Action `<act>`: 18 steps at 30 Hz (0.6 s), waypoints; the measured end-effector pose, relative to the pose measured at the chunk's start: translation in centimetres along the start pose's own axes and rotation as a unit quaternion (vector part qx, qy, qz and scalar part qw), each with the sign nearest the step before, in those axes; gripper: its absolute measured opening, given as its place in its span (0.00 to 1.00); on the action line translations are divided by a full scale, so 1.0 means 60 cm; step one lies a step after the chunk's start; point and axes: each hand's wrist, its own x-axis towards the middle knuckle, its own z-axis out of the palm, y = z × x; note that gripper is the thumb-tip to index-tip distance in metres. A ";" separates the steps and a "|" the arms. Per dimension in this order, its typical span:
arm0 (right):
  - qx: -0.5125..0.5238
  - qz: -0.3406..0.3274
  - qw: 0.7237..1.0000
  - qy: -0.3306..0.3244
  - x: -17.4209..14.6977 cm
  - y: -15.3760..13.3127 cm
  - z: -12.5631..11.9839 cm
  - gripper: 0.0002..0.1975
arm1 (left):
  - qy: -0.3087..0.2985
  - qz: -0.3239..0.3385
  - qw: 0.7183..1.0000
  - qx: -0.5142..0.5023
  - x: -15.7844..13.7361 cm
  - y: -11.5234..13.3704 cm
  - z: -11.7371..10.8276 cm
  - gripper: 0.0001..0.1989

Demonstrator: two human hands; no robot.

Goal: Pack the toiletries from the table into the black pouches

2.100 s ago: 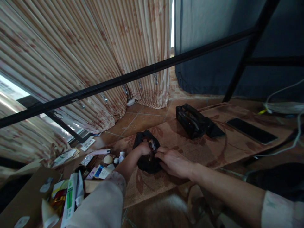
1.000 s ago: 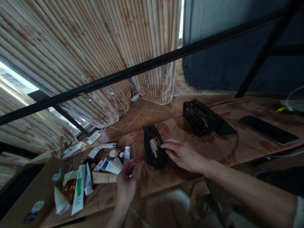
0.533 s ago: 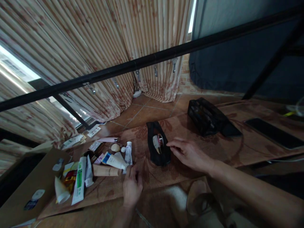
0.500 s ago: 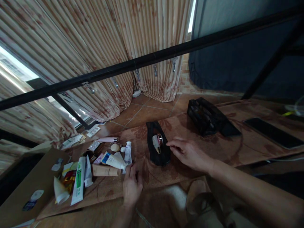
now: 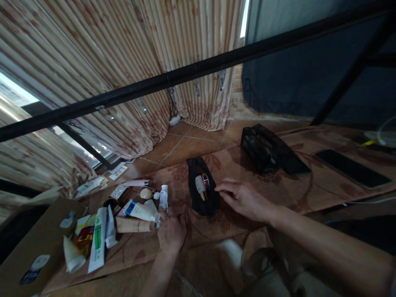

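A small black pouch (image 5: 195, 198) lies with its mouth spread, a white bottle (image 5: 200, 186) and a shiny pink round item (image 5: 206, 180) inside it. My right hand (image 5: 244, 200) pinches the pouch's right edge between thumb and fingertips. Fingers stretched out, my left hand (image 5: 172, 231) reaches to the near end of the cosmetics pile, at the caps of a white-and-blue tube (image 5: 142, 211) and a small white tube (image 5: 163, 197). A beige tube (image 5: 134, 225) lies just left of it. Whether the fingertips touch a tube is hard to see.
Left of the pile stand more tubes, including a green-and-white one (image 5: 98, 239), beside a cardboard box (image 5: 37, 239). A second black bag (image 5: 260, 148) and a phone (image 5: 352, 168) lie to the right on the brown cloth. A dark metal bar (image 5: 198, 70) crosses beyond.
My left hand has shifted slightly forward and its fingers have stretched out toward the tube caps. My right hand stays at the pouch's edge. The view has turned a little.
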 end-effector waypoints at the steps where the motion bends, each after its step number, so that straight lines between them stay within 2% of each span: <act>1: 0.000 -0.001 1.000 -0.001 -0.001 0.001 0.001 0.11 | -0.017 -0.008 1.000 0.000 0.004 0.004 -0.006 0.23; 6: 0.003 -0.006 1.000 -0.004 -0.003 0.001 -0.001 0.11 | -0.070 -0.005 0.997 0.012 0.025 0.017 -0.024 0.22; 15: -0.005 -0.002 1.000 -0.005 -0.003 -0.005 -0.010 0.11 | -0.076 0.014 0.996 0.045 0.047 0.019 -0.035 0.23; 18: -0.008 -0.002 1.000 -0.007 -0.003 -0.008 -0.013 0.11 | -0.093 0.039 0.993 0.057 0.067 0.010 -0.042 0.20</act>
